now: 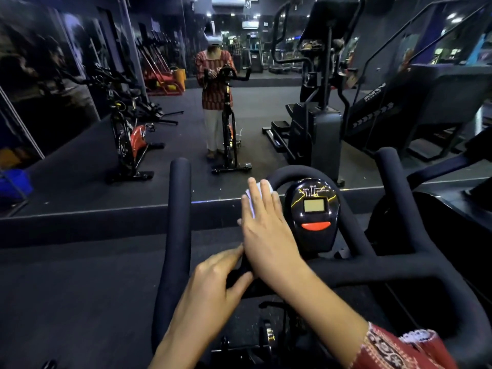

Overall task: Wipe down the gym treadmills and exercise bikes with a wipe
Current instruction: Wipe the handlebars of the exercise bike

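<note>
I stand at an exercise bike with black padded handlebars [175, 235] and a small console [314, 209] with a grey screen and a red button. My right hand [266, 230] lies flat with straight fingers on the inner loop of the handlebar, left of the console, pressing a white wipe [251, 198] that shows under the fingertips. My left hand [213, 286] sits just below it, its fingers curled round the centre of the handlebar.
A wall mirror ahead reflects me and this bike [229, 123]. A red and black spin bike [127, 139] shows at the left, an elliptical [316, 123] and a stair machine [426, 102] at the right. Dark rubber floor surrounds the bike.
</note>
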Available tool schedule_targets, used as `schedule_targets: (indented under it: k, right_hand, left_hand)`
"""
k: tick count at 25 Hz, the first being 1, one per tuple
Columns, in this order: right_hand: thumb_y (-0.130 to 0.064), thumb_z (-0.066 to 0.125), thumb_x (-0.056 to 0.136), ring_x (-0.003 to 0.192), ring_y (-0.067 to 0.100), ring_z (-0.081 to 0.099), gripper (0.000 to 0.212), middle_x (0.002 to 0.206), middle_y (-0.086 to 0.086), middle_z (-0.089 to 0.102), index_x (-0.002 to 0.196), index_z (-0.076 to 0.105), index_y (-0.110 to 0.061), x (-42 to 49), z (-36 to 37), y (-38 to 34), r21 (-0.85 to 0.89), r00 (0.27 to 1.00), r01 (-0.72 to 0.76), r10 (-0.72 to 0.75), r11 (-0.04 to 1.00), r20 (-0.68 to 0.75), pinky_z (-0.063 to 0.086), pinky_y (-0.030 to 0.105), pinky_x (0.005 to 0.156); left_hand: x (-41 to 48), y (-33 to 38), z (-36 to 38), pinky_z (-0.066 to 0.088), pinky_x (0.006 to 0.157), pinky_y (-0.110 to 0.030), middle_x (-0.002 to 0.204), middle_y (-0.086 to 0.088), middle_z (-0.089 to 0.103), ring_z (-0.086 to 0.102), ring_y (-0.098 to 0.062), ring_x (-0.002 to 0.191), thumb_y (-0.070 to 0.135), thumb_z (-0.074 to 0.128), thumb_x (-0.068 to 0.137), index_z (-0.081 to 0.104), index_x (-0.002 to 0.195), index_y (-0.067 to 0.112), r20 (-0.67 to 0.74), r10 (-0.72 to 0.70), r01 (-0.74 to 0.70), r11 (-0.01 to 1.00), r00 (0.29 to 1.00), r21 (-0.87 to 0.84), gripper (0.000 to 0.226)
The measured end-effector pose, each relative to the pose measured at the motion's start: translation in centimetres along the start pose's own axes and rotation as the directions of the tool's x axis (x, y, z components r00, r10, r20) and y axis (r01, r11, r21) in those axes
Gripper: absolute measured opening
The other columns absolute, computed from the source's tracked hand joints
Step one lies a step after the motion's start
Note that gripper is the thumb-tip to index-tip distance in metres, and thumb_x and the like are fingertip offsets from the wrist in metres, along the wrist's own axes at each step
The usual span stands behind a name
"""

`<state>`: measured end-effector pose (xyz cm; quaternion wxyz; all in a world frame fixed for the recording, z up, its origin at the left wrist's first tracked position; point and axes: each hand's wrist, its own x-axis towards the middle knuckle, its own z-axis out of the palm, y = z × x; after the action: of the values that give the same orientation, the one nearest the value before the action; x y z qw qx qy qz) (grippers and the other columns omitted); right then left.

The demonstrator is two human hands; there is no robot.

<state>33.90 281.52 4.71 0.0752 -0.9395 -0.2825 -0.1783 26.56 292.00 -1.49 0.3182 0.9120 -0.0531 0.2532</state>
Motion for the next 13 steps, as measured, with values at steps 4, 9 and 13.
schedule_targets:
  k: [4, 9, 13]
  right_hand:
    - [-0.006, 0.025, 0.08, 0.122, 0.045, 0.051, 0.054, 0.128, 0.029, 0.056, 0.115, 0.062, 0.013, -2.5, 1.7, 0.3, 0.119, 0.998, 0.035, -0.041, 0.992, 0.048, 0.042, 0.055, 0.096]
    - [0.002, 0.032, 0.082, 0.129, 0.028, 0.047, 0.054, 0.145, 0.008, 0.04, 0.13, 0.052, -0.007, -7.9, -0.2, 1.1, 0.373, 0.979, 0.121, -0.173, 0.92, 0.107, 0.051, 0.043, 0.091]
    - [0.002, 0.055, 0.077, 0.125, 0.035, 0.049, 0.048, 0.142, 0.018, 0.046, 0.124, 0.056, -0.004, -6.7, 0.6, 1.6, 0.435, 0.996, 0.09, -0.088, 0.896, -0.025, 0.049, 0.037, 0.087]
  left_hand:
    - [-1.0, 0.7, 0.1, 0.036, 0.095, -0.017, 0.104, -0.003, 0.071, 0.055, -0.01, 0.105, 0.05, 0.054, 0.08, 0.068, 0.112, 0.003, -0.044, 0.034, -0.032, 0.998, 0.998, 0.053, 0.059]
    - [-1.8, 0.2, 0.0, 0.047, 0.096, -0.042, 0.102, 0.005, 0.072, 0.063, -0.006, 0.092, 0.055, 0.051, 0.081, 0.068, 0.114, 0.011, -0.051, 0.04, -0.037, 0.997, 0.998, 0.063, 0.057]
    - [-1.9, 0.3, -0.2, 0.046, 0.092, -0.031, 0.099, 0.005, 0.072, 0.067, -0.012, 0.088, 0.059, 0.055, 0.074, 0.073, 0.103, 0.013, -0.057, -0.009, 0.013, 0.997, 0.998, 0.076, 0.057]
